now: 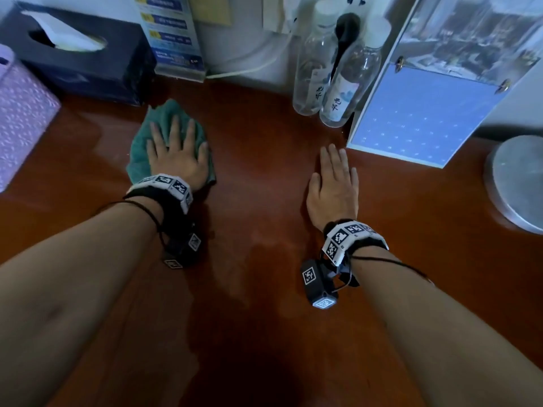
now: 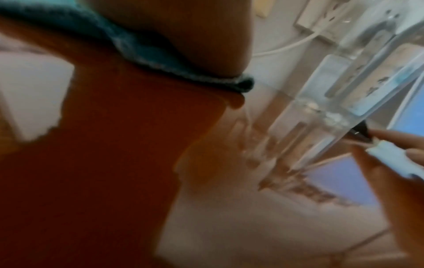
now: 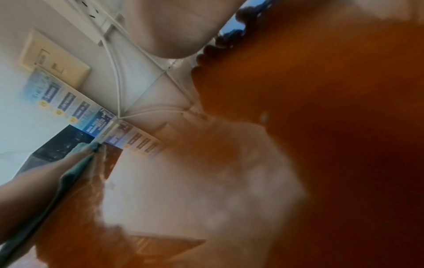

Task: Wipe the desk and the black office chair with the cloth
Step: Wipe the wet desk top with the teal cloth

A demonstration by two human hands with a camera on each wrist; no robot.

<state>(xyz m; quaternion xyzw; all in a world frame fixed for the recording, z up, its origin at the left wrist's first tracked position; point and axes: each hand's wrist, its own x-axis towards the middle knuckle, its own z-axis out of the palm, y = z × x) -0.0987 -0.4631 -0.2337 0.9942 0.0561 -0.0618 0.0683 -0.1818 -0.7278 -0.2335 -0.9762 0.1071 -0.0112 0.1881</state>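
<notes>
At the far left a lilac box [image 1: 20, 113] crowds the desk [image 1: 264, 201] edge, and behind it a tissue box [image 1: 79, 54] sits just beyond the cloth [image 1: 141, 142]. The left hand [image 1: 176, 154] lies flat on the cloth, fingers straight and spread, pressing it to the wood — no curl, no pinch. Behind it stands a leaflet stand [image 1: 173, 36]. The risk on this side, I judge, is a forward stroke shoving the cloth into the tissue box or the stand.

The middle strip of desk, running back toward the person, is the open room for broad strokes.

The right hand [image 1: 333, 186] rests palm down on bare wood, fingers straight and close together, holding nothing. Just ahead of it stand two bottles [image 1: 338, 83] and a blue calendar [image 1: 411, 118] — light, tall things a sideways sweep could topple. A grey round base [image 1: 517, 183] closes off the right edge. The chair is out of sight.
</notes>
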